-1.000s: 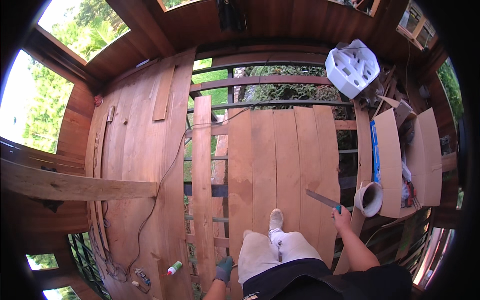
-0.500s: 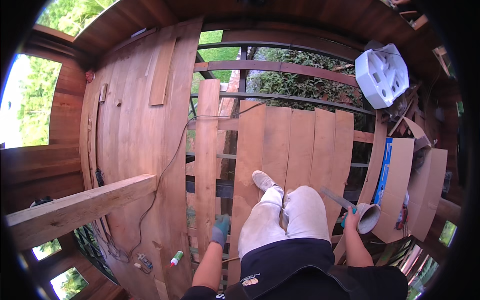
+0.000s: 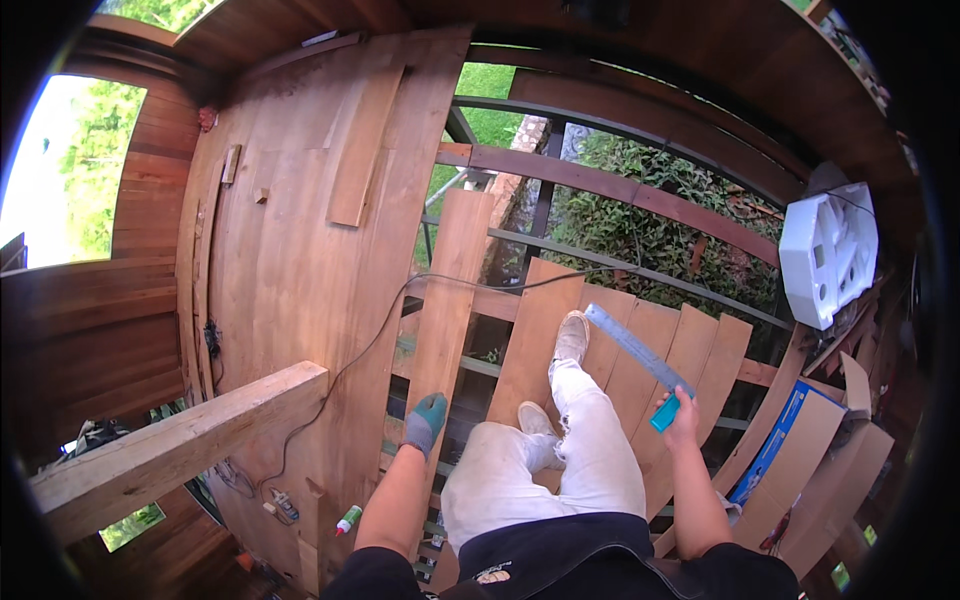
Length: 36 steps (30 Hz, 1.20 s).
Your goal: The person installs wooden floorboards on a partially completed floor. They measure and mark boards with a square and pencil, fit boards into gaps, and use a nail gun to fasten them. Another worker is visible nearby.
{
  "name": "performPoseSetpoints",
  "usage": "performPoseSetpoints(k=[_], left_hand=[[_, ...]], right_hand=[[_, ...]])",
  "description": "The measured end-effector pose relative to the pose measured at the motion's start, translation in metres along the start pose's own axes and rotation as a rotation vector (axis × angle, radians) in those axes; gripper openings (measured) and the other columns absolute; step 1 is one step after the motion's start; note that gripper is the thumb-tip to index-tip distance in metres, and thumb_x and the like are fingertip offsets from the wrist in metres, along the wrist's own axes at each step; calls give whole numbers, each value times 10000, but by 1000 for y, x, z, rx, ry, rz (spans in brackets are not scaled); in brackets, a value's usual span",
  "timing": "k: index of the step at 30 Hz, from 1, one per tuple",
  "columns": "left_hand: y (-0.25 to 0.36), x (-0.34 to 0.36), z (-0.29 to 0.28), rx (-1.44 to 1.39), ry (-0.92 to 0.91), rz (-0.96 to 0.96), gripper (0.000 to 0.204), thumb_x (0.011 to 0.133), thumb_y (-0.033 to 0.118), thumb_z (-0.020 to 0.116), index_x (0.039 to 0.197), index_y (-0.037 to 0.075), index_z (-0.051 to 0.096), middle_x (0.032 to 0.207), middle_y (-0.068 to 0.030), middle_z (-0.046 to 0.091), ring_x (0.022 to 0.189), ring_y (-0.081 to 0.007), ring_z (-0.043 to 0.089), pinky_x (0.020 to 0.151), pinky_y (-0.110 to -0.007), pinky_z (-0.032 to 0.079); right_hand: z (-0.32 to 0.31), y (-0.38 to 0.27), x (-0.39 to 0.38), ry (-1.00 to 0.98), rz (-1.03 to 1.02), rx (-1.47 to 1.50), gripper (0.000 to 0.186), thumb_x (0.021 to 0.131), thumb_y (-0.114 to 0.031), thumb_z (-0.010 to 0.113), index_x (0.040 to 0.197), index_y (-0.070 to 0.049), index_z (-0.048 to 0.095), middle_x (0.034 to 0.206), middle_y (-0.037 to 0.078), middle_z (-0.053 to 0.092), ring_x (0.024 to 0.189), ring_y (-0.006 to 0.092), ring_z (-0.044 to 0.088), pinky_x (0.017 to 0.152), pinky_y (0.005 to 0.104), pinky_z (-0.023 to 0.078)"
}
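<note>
Metal ruler (image 3: 637, 350) in right hand (image 3: 683, 420)

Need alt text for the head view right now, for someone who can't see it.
A person crouches on loose wooden planks laid over an open metal frame, greenery visible below. The gloved left hand rests on a narrow plank, and the bare right hand holds a saw by its teal handle.

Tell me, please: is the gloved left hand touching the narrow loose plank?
Touching. In the head view, the gloved left hand rests flat on the narrow loose plank, with no gap visible between them.
</note>
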<state>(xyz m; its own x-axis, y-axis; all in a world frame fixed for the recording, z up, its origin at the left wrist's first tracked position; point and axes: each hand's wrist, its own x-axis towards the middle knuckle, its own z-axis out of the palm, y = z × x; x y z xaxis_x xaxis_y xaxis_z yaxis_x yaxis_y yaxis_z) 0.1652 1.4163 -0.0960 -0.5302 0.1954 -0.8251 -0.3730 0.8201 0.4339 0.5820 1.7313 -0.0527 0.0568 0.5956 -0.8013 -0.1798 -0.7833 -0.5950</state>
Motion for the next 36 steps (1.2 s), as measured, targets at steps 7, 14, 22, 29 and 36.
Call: performPoseSetpoints(k=[7,14,22,29,36], left_hand=[[75,190,59,596,145,255,489,892,368,582,1233,19,606,1201,-250,622,1141,-390,592,981,-419,466],[201,467,132,824,432,670,596,894,412,531,1347,28,484,1467,-221,393,1350,-399,366,1099,-521,306],[229,555,195,871,637,976,649,910,446,505,1430,68,414,1546,-191,291,1450,-374,221,1173,-566,104],[169,518,169,800,338,1187,607,900,310,574,1398,7,406,1499,-240,338,1392,-426,301,1143,-569,187],[201,554,147,529,761,1113,626,912,345,565,1408,5,389,1488,-270,330,1378,-434,317,1126,-566,218]], right_hand=[[132,7,140,-12,30,-86,153,889,-212,591,950,-95,513,716,69,568,565,194,568,526,327,496],[183,37,293,-5,-36,-98,166,876,-244,618,938,-121,525,705,61,564,572,189,562,532,331,483],[233,112,423,-136,-30,18,168,915,-280,585,923,-122,529,753,59,588,639,194,579,610,356,484],[360,161,458,-452,97,34,195,964,-252,577,1051,-93,506,817,86,623,724,206,627,668,367,535],[488,221,460,-721,190,-187,275,973,-304,589,1118,-73,556,898,68,636,799,168,615,735,324,524]])
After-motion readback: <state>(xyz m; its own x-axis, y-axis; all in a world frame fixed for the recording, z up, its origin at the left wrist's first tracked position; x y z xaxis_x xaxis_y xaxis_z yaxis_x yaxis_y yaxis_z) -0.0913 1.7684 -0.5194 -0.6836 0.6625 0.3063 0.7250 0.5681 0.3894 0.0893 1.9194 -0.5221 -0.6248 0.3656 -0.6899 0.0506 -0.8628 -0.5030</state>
